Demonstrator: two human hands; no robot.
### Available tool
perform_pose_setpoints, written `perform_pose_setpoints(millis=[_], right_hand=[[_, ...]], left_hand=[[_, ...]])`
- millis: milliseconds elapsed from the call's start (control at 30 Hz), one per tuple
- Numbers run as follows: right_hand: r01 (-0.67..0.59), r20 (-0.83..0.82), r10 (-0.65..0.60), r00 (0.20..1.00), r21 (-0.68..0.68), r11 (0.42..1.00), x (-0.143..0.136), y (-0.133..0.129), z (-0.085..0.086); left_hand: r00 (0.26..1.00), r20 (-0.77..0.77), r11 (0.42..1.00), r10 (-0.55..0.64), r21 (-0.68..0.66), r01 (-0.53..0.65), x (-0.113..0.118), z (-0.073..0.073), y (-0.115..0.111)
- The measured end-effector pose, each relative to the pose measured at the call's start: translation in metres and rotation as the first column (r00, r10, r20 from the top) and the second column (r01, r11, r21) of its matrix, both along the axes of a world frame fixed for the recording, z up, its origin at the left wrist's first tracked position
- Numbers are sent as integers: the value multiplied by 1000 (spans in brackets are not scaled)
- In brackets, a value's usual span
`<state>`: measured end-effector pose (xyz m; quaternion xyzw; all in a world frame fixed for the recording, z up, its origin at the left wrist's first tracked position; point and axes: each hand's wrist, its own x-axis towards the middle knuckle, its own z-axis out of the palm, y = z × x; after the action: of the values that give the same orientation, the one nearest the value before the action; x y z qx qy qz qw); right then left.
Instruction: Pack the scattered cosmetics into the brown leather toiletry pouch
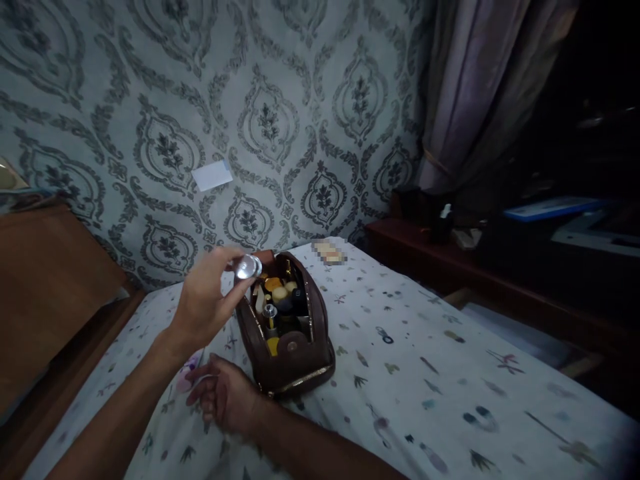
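My left hand (213,297) is raised over the left rim of a brown zippered toiletry bag (295,367). Pinched between its thumb and fingers is a small shiny silver item with a round end (246,267); its exact kind is unclear. The bag stands unzipped on the bed, holding several small bottles and jars, among them a silver-capped bottle (271,313) and a yellow item (273,283). Lower down, my right hand (225,393) hangs palm turned up, fingers loosely bent and apart, beside a pink-purple item (186,377). Whether they touch I cannot tell.
A patterned white sheet (400,400) covers the bed. A wooden board (55,287) borders it at left, and a dark red ledge (405,247) with small objects runs along the right. A blurred flat item (329,252) lies near the wall.
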<state>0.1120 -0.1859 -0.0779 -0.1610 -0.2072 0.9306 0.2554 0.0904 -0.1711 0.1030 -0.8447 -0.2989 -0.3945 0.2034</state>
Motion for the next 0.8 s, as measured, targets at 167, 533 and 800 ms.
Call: perform_pose_setpoints(millis=[167, 533, 800], right_hand=[[22, 3, -22, 1000, 22, 1000, -1, 0, 0], [77, -1, -78, 997, 132, 988, -20, 8, -25], [133, 17, -144, 989, 283, 950, -25, 9, -27]], left_hand=[[947, -321, 996, -6, 85, 36, 9, -13, 1], [634, -768, 995, 89, 102, -17, 33, -31, -2], [604, -797, 997, 21, -27, -71, 39, -29, -6]])
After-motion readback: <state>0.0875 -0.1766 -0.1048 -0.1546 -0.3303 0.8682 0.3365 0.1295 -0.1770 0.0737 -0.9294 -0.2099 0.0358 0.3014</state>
